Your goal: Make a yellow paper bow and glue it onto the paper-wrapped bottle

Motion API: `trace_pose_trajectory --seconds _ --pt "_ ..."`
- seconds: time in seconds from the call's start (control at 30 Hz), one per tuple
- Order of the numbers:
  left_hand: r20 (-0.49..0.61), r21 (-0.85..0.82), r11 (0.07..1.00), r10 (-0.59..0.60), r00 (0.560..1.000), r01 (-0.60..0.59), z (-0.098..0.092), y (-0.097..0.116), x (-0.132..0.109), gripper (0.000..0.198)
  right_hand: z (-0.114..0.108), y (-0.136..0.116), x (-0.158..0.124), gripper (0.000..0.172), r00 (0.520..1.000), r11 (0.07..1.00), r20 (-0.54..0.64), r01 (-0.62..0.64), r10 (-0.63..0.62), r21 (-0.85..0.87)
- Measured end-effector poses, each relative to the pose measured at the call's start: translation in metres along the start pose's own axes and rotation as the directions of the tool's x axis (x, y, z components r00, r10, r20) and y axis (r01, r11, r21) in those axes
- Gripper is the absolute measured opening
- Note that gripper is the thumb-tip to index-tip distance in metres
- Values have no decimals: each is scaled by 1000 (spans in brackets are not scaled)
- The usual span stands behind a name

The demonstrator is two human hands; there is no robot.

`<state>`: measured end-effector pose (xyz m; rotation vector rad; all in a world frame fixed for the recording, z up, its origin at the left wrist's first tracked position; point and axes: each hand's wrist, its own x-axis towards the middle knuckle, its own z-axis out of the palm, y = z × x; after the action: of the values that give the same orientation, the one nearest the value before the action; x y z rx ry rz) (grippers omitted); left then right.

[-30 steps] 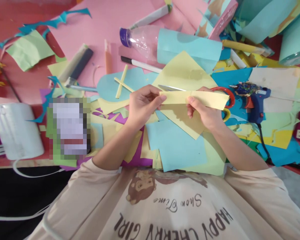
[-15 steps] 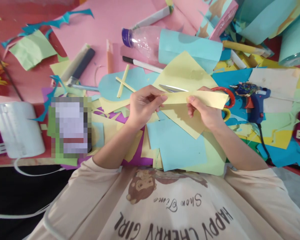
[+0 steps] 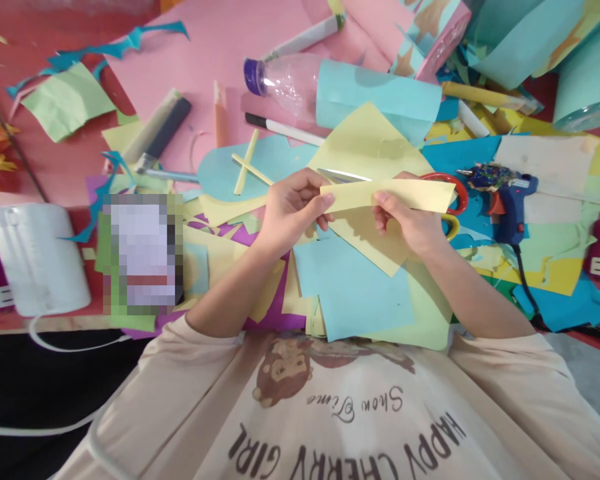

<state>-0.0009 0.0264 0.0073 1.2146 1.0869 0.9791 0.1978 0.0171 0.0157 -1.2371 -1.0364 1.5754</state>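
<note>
I hold a pale yellow paper strip [image 3: 415, 193] level above the table with both hands. My left hand [image 3: 290, 213] pinches its left end between thumb and fingers. My right hand [image 3: 410, 223] grips the strip near its middle, fingers curled under it. Under the strip lies a larger pale yellow sheet [image 3: 367, 150], and the blades and red handle of scissors [image 3: 453, 190] show just behind my right hand. Light blue sheets [image 3: 355, 287] lie under my wrists.
A blue glue gun [image 3: 505, 200] lies right of the scissors, its cord running toward me. A plastic bottle [image 3: 285, 80] wrapped in light blue paper, markers [image 3: 280, 127], a utility knife [image 3: 155, 133] and a white roll [image 3: 35, 257] at the left edge lie among paper scraps.
My left fingers shifted slightly along the strip's left end, which now shows flat again. Both hands stay in place.
</note>
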Motion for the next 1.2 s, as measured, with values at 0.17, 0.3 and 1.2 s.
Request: trace_pose_trajectory --seconds 0.17,0.3,1.2 --pt "161 -84 993 -74 984 89 -1 0 -1 37 3 -1 -2 38 999 1000 47 -9 8 7" --pt "167 -114 991 -56 984 76 -3 -3 -2 43 4 -2 -4 38 997 1000 75 -17 17 7" --pt "72 -46 989 -136 988 139 -1 0 -2 21 -2 -1 -1 25 947 996 308 85 -91 32"
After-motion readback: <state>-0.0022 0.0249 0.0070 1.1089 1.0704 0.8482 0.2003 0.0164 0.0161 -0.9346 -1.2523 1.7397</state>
